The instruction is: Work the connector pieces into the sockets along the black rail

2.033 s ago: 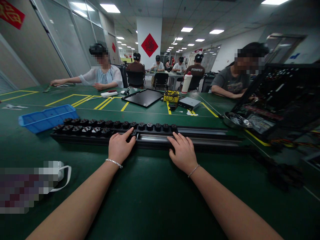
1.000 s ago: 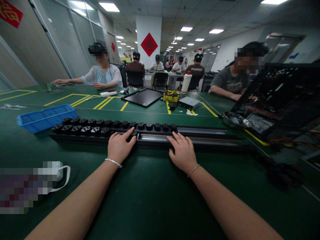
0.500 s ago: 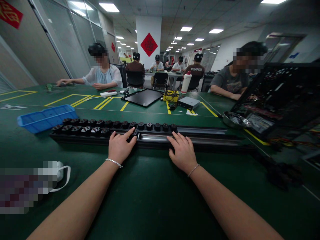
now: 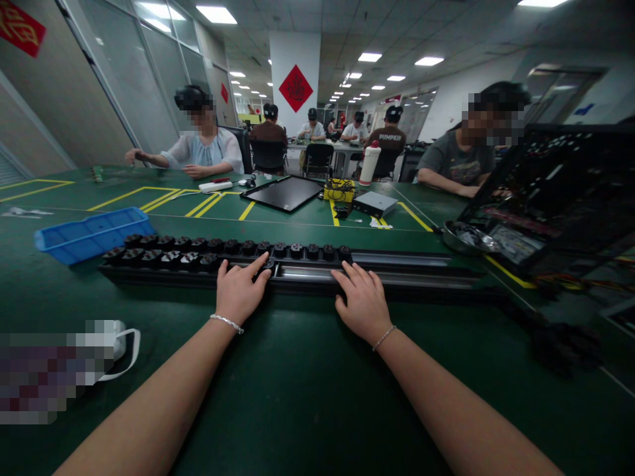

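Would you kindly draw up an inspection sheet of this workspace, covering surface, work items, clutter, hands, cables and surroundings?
Surface: green table with yellow tape.
Work items: long black track carrying two rows of dark modules.
Clutter: blue bin, flat dark panel, metal box, metal bowl.
Hands: left hand at the near row, index finger beside a module; right hand spread at the track's near side.
Cables: dark bundle at a yellow holder; coloured wires far right.
Surroundings: seated co-workers; red diamond sign.

Rail [image 4: 307, 272], smooth, metallic-looking inside; blocks [image 4: 296, 249], dark plastic; bin [image 4: 94, 237], plastic; bowl [image 4: 457, 244], shiny metal; counter [image 4: 297, 396], smooth, faintly glossy.
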The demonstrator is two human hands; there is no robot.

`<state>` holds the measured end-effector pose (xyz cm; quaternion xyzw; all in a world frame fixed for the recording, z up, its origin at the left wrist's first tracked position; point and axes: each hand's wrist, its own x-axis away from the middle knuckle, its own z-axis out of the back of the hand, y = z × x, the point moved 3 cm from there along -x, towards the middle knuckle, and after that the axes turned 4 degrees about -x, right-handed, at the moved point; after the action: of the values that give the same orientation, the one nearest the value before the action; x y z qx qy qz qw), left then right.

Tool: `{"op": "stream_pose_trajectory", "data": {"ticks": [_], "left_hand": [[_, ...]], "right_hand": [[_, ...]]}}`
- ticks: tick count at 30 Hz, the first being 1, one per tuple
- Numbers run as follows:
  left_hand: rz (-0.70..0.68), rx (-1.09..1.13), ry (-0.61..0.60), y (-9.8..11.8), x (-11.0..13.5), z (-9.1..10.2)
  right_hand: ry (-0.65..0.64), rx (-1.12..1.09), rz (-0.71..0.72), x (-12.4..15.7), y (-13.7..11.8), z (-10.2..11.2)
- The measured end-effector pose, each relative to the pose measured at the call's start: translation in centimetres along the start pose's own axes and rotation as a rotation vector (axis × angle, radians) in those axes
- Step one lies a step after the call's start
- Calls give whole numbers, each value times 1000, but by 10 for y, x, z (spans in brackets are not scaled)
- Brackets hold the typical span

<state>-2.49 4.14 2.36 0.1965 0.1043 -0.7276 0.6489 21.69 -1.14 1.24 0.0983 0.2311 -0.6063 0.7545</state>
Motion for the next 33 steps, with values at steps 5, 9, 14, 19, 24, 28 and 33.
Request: {"op": "stream_pose_trajectory", "data": {"ticks": [5, 9, 14, 19, 24, 28, 33], "left_hand": [[6, 25, -11, 0, 0, 0], [9, 35, -15, 0, -1, -1], [-2, 30, -4, -1, -1, -3], [8, 26, -12, -1, -1, -1], [1, 22, -11, 0, -1, -1], [4, 22, -12, -2, -2, -3], [7, 31, 4, -2, -1, -3]], "right_hand": [[3, 2, 1, 0, -1, 0], [3, 0, 3, -1, 0, -1], [4, -5, -1, -1, 0, -1], [1, -5, 3, 0, 0, 0], [-5, -1, -1, 0, 0, 0], [-4, -1, 3, 0, 0, -1], [-4, -2, 0, 0, 1, -2]]}}
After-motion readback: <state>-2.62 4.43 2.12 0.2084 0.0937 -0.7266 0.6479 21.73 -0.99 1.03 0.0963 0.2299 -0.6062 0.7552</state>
